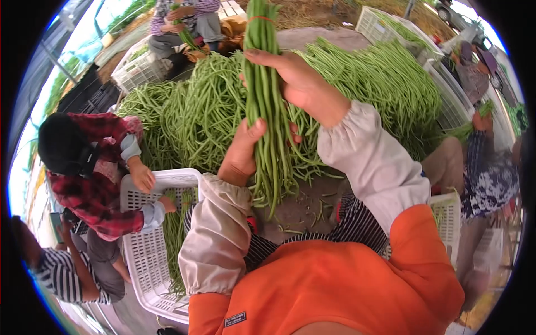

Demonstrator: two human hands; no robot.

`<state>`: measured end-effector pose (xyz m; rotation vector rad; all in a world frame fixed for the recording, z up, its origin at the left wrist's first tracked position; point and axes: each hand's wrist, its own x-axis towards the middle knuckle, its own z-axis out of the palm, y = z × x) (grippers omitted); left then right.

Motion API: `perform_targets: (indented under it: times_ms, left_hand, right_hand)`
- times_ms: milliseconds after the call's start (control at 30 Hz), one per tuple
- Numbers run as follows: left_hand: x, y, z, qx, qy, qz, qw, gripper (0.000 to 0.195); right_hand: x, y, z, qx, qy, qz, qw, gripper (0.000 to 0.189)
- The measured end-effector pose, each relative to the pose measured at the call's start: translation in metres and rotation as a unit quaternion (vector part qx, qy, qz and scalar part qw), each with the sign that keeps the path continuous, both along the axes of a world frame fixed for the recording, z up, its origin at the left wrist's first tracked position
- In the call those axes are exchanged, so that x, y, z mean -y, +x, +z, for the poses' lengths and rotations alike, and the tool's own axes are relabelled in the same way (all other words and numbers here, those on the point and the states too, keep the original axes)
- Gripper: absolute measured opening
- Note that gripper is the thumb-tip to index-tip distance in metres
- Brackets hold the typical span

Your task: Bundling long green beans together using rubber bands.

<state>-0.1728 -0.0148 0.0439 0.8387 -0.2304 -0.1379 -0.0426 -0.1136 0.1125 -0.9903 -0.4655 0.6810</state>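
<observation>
A bundle of long green beans (264, 92), with an orange band round its upper end, hangs upright before me. My right hand (289, 79) grips it below the band, thumb across the front. Lower down, my left hand (247, 146) closes round the same bundle from the left, some fingertips showing at its right side. The loose lower ends spread out beneath my left hand. Behind the bundle lies a large heap of loose long beans (205, 113), and another pile (377, 83) with its beans more aligned is at the right.
At my left stands a white plastic crate (144, 268) holding banded bean bundles (180, 234); a co-worker in a checked shirt (96, 209) has both hands over it. Other people sit around the heap. More crates (138, 73) stand left, right (448, 222) and far right (402, 31).
</observation>
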Motion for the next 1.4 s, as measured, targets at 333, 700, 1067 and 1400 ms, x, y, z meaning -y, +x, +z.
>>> perform_targets:
  times_ms: [333,700,1067,1400]
  left_hand:
    - [-0.002,0.000,-0.014,-0.085,-0.179,0.020,0.980,0.038]
    - [-0.043,0.009,-0.012,-0.048,-0.306,0.104,0.945,0.020]
    - [-0.072,0.008,-0.010,-0.066,-0.362,0.093,0.925,0.019]
    - [-0.049,0.007,-0.012,-0.040,-0.310,0.135,0.940,0.019]
  right_hand:
    - [0.020,0.001,-0.019,0.068,-0.117,0.060,0.989,0.041]
    - [0.109,-0.039,-0.034,0.195,-0.265,-0.064,0.942,0.034]
    - [0.146,-0.070,-0.061,0.228,-0.315,-0.062,0.919,0.024]
    - [0.112,-0.109,-0.075,0.319,-0.266,-0.028,0.909,0.027]
